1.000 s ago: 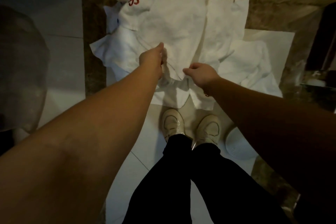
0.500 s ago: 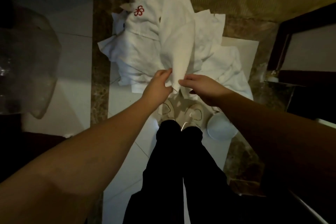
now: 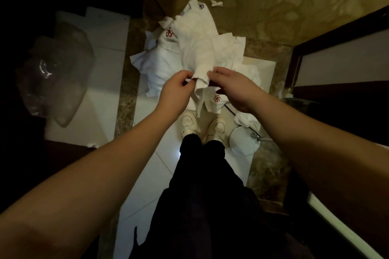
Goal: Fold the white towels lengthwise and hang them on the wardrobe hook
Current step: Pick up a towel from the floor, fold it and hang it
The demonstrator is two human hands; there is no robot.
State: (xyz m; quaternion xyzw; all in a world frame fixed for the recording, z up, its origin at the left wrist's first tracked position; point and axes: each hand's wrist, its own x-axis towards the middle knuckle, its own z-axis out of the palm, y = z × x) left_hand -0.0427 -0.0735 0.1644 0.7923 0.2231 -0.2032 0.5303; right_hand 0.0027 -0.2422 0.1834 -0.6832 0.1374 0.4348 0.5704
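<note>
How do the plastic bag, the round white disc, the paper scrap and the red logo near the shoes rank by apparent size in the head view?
1. Plastic bag
2. Disc
3. Scrap and logo: too alike to rank; the scrap lies farther away.

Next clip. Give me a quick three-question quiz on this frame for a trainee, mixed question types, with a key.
1. True or false: both the left hand and the right hand pinch the lifted white cloth towel.
2. Multiple choice: the crumpled clear plastic bag lies A) on the person's left, B) on the person's right, C) between the cream shoes.
3. Fill in: the flower-shaped logo on the towel corner hanging below the right hand is ___ in colour.

Key: 1 true; 2 A; 3 red.
</note>
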